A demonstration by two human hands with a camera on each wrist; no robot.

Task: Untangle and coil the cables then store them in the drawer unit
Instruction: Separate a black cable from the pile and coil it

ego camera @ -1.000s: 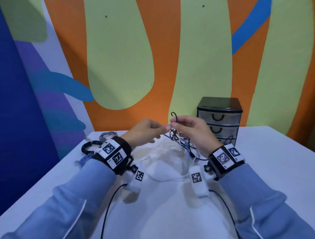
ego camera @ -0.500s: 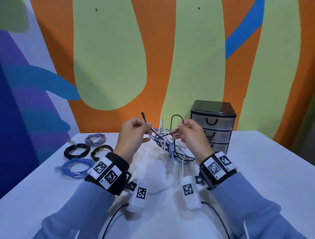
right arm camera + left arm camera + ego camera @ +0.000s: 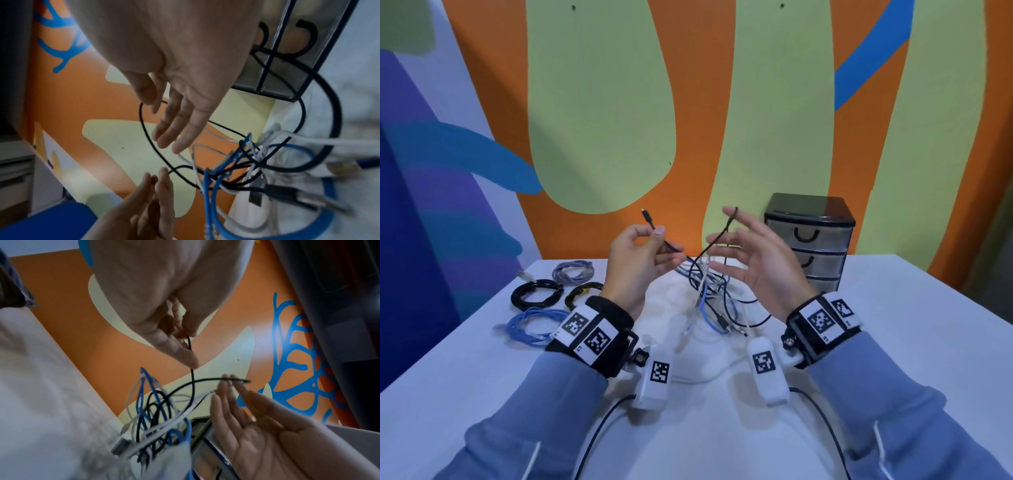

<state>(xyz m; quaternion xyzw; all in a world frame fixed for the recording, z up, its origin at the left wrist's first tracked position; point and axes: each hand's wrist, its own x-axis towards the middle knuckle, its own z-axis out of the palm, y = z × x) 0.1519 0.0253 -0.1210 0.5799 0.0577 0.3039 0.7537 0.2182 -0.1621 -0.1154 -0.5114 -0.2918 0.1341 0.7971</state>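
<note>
Pulling apart, the left hand (image 3: 640, 263) pinches the black cable (image 3: 654, 228) while the right hand (image 3: 753, 263) has spread its fingers, freeing slack from the tangle (image 3: 709, 294).

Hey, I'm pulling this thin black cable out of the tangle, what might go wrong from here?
The thin black cable pinched by your left hand runs down into the tangle, so pulling may tighten a knot. It only drapes over your open right hand, so that loop could slip off. Lifting may also drag the whole tangle toward the coiled cables and disturb them.
</note>
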